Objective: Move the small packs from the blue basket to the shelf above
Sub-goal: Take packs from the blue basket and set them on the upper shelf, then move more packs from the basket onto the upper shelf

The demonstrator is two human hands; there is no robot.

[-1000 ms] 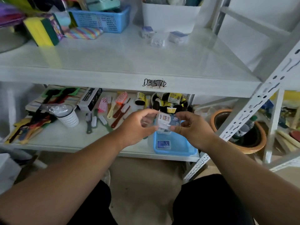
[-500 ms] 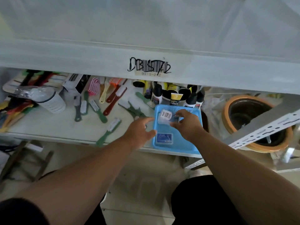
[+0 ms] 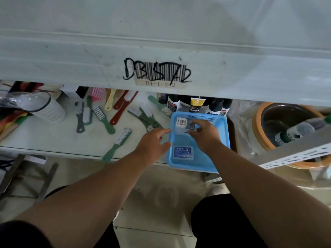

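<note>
The blue basket [image 3: 222,133] sits at the front edge of the lower shelf. Over its far left corner my right hand [image 3: 206,135] grips a small clear pack with a white label [image 3: 181,123] between thumb and fingers. A second small pack, blue [image 3: 183,152], lies flat in the basket's near part. My left hand [image 3: 154,142] hovers at the basket's left rim with its fingers apart, the index pointing toward the clear pack, holding nothing. The shelf above [image 3: 232,76] fills the top of the view, showing its front edge with a barcode label.
Several cleaning brushes [image 3: 121,138] lie scattered on the lower shelf left of the basket, with a white cup [image 3: 48,110] farther left. Bottles and a tube [image 3: 195,103] stand behind the basket. An orange-rimmed pot [image 3: 279,122] and a perforated metal upright [image 3: 295,154] are at the right.
The view has dropped and closed in on the lower shelf. My right hand carried the clear pack down over the basket; my left hand let go of it and moved to the basket's left rim.
</note>
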